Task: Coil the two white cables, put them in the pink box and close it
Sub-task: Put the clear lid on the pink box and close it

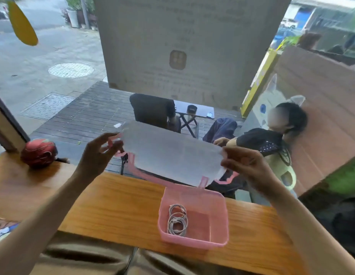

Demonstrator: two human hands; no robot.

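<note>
Two coiled white cables (177, 219) lie inside one open pink plastic box (193, 241) on the wooden counter (117, 211). Above it, my left hand (97, 153) and right hand (246, 165) pinch the ends of its one translucent white lid (168, 153).

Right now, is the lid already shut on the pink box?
No, both hands hold the lid raised above the open pink box.
</note>
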